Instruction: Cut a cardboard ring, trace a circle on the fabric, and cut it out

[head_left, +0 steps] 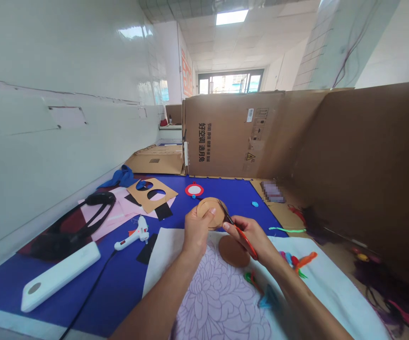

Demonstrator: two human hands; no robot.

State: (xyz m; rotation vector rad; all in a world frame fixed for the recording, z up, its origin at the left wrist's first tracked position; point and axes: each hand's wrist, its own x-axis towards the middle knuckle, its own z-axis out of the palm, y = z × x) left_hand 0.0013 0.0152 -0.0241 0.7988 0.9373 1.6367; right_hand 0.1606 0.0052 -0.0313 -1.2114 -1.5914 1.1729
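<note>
My left hand [198, 232] pinches a round tan cardboard disc [208, 208], its thumb lying across the face. A curved line shows inside the disc's edge. In my right hand [249, 231] is a pair of scissors [244, 242] with red handles; the dark blades meet the disc's right side. How far the blades are parted is too small to tell. Just under the scissors, a second brown cardboard disc [232, 252] lies on a white cloth [165, 255] printed with a flower outline. Green and blue pieces [261, 293] lie by my right forearm.
To the left lie a white glue gun [133, 235] with its cord, a long white device [61, 276], black headphones [100, 200] and a cardboard sheet with round holes [165, 204]. A red-rimmed disc [194, 190] lies ahead. Tall cardboard walls [225, 137] stand behind and right.
</note>
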